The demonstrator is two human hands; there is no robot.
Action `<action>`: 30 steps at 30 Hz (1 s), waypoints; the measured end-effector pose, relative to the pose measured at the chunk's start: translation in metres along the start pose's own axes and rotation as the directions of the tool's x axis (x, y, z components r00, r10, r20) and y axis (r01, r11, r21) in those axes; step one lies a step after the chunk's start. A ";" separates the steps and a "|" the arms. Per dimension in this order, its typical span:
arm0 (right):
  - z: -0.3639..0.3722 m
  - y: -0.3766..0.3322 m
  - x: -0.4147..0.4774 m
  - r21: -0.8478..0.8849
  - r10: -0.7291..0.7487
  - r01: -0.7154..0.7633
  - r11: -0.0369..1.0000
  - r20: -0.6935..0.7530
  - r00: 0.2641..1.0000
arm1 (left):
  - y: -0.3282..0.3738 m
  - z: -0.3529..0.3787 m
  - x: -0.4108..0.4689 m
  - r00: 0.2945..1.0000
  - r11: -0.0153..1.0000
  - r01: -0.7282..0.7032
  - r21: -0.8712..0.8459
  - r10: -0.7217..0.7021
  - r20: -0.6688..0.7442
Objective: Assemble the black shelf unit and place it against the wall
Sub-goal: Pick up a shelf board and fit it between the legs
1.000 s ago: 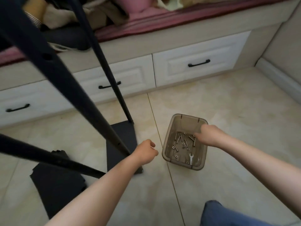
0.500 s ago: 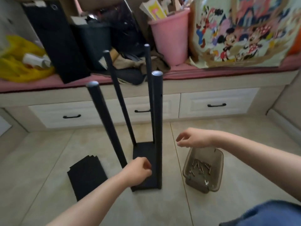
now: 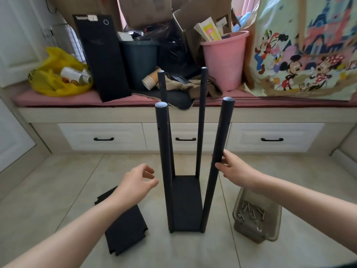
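The black shelf unit stands upright on the tiled floor: a black bottom board (image 3: 186,202) with several black poles rising from its corners. My right hand (image 3: 234,169) holds the near right pole (image 3: 220,151) about halfway up, fingers on its right side. My left hand (image 3: 138,182) hovers just left of the near left pole (image 3: 166,161), fingers loosely curled, touching nothing. A stack of loose black shelf boards (image 3: 123,223) lies on the floor to the left. A translucent brown bin (image 3: 257,231) with several screws sits to the right.
A window bench with white drawers (image 3: 102,139) runs across the back, its pink cushion piled with a pink bucket (image 3: 225,60), dark bin (image 3: 139,62), black box (image 3: 102,57), yellow bag (image 3: 58,74) and a cartoon-print bag (image 3: 309,47). White wall panels stand at left.
The view lifted from the screw bin to the whole frame. My right hand left the bin and took hold of the near right pole. My left hand came off the frame's base and rose.
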State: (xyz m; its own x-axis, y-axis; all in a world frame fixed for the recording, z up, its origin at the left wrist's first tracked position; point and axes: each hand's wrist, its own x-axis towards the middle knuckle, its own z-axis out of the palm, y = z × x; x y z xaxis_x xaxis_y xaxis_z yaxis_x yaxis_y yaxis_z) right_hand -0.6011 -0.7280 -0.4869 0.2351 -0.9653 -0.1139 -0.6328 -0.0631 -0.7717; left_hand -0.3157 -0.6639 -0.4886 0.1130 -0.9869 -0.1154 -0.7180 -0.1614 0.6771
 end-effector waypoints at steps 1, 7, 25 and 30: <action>0.000 0.000 -0.001 0.003 0.002 -0.002 1.000 -0.008 1.000 | 0.001 0.004 0.001 1.000 1.000 -0.025 0.013 0.025 0.015; 0.002 0.002 -0.008 0.045 -0.020 0.022 0.999 -0.053 0.998 | 0.020 0.021 0.012 0.995 0.995 -0.080 -0.055 0.076 -0.065; -0.010 -0.008 -0.027 0.152 -0.125 0.131 0.980 -0.048 0.991 | 0.033 0.016 0.034 0.958 0.978 -0.202 -0.059 0.185 -0.221; -0.009 -0.023 -0.036 0.206 -0.160 0.157 0.966 0.001 0.987 | 0.030 0.001 0.037 0.952 0.973 -0.218 -0.075 0.195 -0.238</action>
State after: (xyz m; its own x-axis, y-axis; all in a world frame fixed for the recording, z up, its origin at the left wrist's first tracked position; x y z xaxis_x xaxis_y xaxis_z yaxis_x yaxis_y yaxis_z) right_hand -0.6020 -0.6940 -0.4592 0.3338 -0.9426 0.0109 -0.4228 -0.1601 -0.8920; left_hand -0.3338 -0.7052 -0.4730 0.1309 -0.9721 0.1948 -0.6716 0.0576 0.7387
